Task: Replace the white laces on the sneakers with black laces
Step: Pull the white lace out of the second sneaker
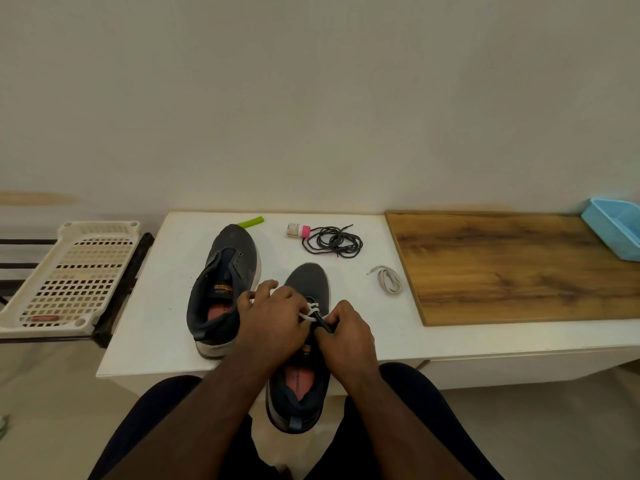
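Observation:
Two dark grey sneakers lie on the white table [152, 306]. The left sneaker [221, 285] has no lace in it. The right sneaker [304, 341] hangs over the table's front edge and still carries a white lace [311, 311] in its lower eyelets. My left hand [273, 320] grips this sneaker at the eyelets and pinches the white lace. My right hand [346, 337] pinches a dark lace end or tongue edge beside it; which one I cannot tell. A coil of black laces [334, 241] lies at the back. A removed white lace [389, 280] lies to the right.
A small bottle with a pink cap [298, 230] and a green tube [250, 222] sit near the table's back edge. A wooden board [512, 265] covers the right side, with a blue tray [616, 230] on it. A cream perforated rack [69, 278] stands to the left.

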{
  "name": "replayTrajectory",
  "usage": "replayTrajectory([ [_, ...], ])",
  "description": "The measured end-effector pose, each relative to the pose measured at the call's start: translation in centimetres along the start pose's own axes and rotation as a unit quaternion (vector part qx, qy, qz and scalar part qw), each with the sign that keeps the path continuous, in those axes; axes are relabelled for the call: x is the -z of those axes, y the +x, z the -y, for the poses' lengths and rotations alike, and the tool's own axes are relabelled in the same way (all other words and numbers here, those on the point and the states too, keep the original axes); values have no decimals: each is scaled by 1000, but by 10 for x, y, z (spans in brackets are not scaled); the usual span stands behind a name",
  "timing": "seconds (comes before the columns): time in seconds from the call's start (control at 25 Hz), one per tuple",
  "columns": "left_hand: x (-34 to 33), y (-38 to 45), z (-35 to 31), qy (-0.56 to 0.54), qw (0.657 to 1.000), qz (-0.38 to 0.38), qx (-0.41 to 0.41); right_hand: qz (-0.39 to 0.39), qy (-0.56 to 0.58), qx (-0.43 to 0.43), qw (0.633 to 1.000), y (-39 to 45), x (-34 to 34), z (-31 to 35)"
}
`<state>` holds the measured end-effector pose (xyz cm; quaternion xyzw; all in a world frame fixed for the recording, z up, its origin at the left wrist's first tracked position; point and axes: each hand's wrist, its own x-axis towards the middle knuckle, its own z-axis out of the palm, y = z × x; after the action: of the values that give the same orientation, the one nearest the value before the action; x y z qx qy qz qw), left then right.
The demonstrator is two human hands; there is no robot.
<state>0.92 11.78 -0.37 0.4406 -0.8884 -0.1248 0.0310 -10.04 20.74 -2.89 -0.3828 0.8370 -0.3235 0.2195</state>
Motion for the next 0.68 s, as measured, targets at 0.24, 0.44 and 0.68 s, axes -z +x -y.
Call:
replayTrajectory([
  [0.24, 17, 5, 25, -55, 994, -87, 39, 1, 0, -7, 1000, 1, -2, 0],
  [0.44, 11, 1, 31, -65, 996, -42, 43, 4, 0, -4, 1000, 0, -2, 0],
  [0.68, -1, 2, 5, -29, 1000, 7, -3, -5, -8, 1, 1000, 0, -2, -1],
])
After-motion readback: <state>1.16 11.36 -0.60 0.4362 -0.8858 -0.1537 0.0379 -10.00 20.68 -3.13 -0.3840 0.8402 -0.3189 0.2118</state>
